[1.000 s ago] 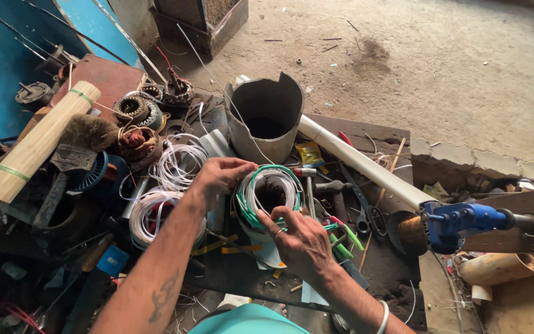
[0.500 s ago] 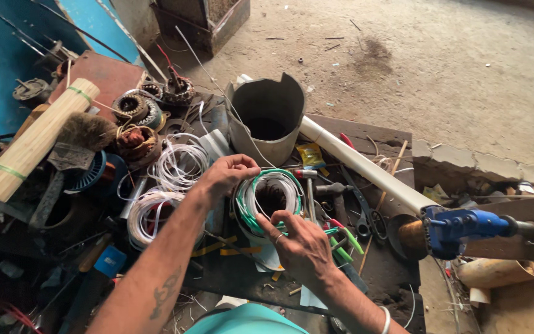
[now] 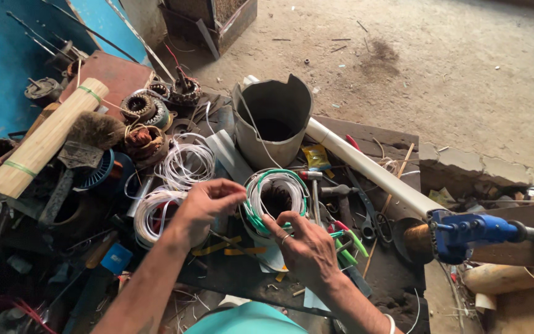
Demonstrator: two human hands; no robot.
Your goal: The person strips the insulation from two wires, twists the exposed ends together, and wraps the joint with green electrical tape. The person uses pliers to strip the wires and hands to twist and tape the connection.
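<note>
A round motor stator with white and green wire windings (image 3: 277, 193) sits in the middle of a cluttered work surface. My left hand (image 3: 204, 205) pinches the winding at its left edge. My right hand (image 3: 304, 247), a ring on one finger, grips the green wire at the lower rim of the same coil. Several green sleeves (image 3: 347, 238) stick out just right of my right hand.
Loose white wire coils (image 3: 180, 167) lie left of the stator. A dented grey metal bucket (image 3: 273, 120) stands behind it, with a white pipe (image 3: 372, 170) running right. A blue winding tool (image 3: 471, 232) sits at the right. A rolled bamboo mat (image 3: 44, 139), brush and copper-wound stators lie left.
Both hands stay on the wire coil with only small finger shifts. The view has drifted slightly.
</note>
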